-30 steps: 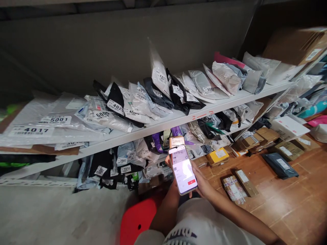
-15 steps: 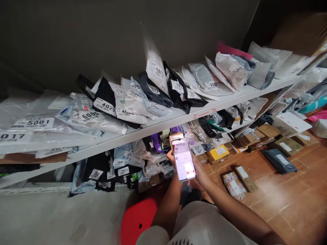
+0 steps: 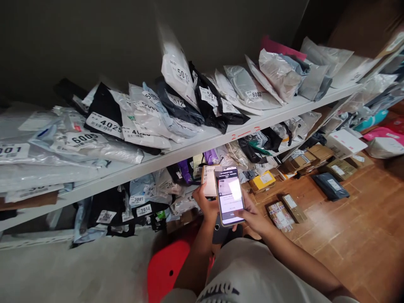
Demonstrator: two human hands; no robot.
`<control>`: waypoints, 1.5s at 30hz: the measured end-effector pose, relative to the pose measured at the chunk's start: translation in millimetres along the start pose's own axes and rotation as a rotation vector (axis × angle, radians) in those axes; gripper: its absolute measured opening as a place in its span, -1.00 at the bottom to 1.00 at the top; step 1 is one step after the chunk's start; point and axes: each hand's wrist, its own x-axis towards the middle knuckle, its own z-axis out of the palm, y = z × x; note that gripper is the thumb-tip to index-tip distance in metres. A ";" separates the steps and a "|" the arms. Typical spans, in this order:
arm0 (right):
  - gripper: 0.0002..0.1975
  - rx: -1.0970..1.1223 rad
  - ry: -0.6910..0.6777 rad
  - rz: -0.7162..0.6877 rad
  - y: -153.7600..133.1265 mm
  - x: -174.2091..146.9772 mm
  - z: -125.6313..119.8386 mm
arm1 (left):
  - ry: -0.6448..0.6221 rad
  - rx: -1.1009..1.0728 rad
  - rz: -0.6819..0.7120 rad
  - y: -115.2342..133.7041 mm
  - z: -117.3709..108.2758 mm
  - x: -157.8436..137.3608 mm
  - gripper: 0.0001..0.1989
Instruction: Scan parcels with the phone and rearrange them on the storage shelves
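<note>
My right hand [image 3: 254, 215] is wrapped round a smartphone [image 3: 229, 197], its thumb over the lower part of the lit screen. The screen shows a dark band at the top and a bright glare patch. Just left of the phone, my left hand [image 3: 206, 205] grips a small pale tan parcel [image 3: 208, 182], partly covered by the phone and fingers. Both hands are in front of my body, below the edge of a white shelf [image 3: 176, 154]. Behind them, bagged parcels with purple wrapping [image 3: 211, 156] fill the lower shelf.
Number-labelled mailer bags [image 3: 104, 118] crowd the upper shelf; more bags [image 3: 139, 198] hang over the lower one. A red stool [image 3: 167, 269] stands by my left arm. On the brown floor lie a yellow box [image 3: 262, 180], cartons [image 3: 280, 215] and a dark package [image 3: 330, 186].
The phone screen has changed to a view with a dark top. The tan parcel now shows more beside the phone, apart to its left. My right thumb has come onto the screen.
</note>
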 end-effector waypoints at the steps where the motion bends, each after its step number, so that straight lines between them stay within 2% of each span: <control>1: -0.05 0.001 0.019 -0.002 -1.0 -2.4 -1.4 | 0.007 0.007 0.038 0.2 -7.6 -4.6 -0.38; 4: -0.10 0.010 0.087 -0.020 -3.1 -9.3 -3.9 | 0.014 0.047 0.137 0.0 -25.2 -20.0 -0.34; 6: -0.13 0.021 0.117 -0.042 -3.0 -13.0 -4.6 | 0.009 0.071 0.154 -0.5 -30.7 -28.4 -0.34; 10: -0.20 0.045 0.158 -0.057 2.1 -15.1 -6.0 | 0.002 0.071 0.154 2.6 -30.6 -35.5 -0.36; 15: -0.51 0.027 0.255 -0.062 10.3 -10.1 -7.7 | 0.007 0.036 0.198 16.4 -27.4 -32.3 -0.36; 17: -0.55 0.030 0.256 -0.059 11.5 -9.1 -8.2 | 0.011 0.025 0.214 21.3 -27.4 -31.2 -0.37; 23: -0.29 0.041 0.202 -0.034 9.6 -15.0 -11.0 | 0.049 -0.094 0.170 24.8 -29.0 -34.8 -0.39; 28: -0.10 0.054 0.098 -0.031 2.1 -23.4 -14.7 | 0.057 -0.162 0.133 23.3 -34.5 -36.8 -0.37; 35: -0.09 0.001 0.029 -0.054 -15.8 -32.6 -19.3 | 0.108 -0.149 0.317 36.6 -40.4 -33.4 -0.33; 39: -0.12 -0.002 0.070 -0.090 -16.1 -40.4 -33.5 | 0.124 -0.216 0.374 51.2 -32.5 -33.6 -0.38; 45: -0.20 -0.019 0.271 -0.210 -23.7 -64.8 -72.0 | 0.069 -0.211 0.426 79.2 -18.3 -28.0 -0.40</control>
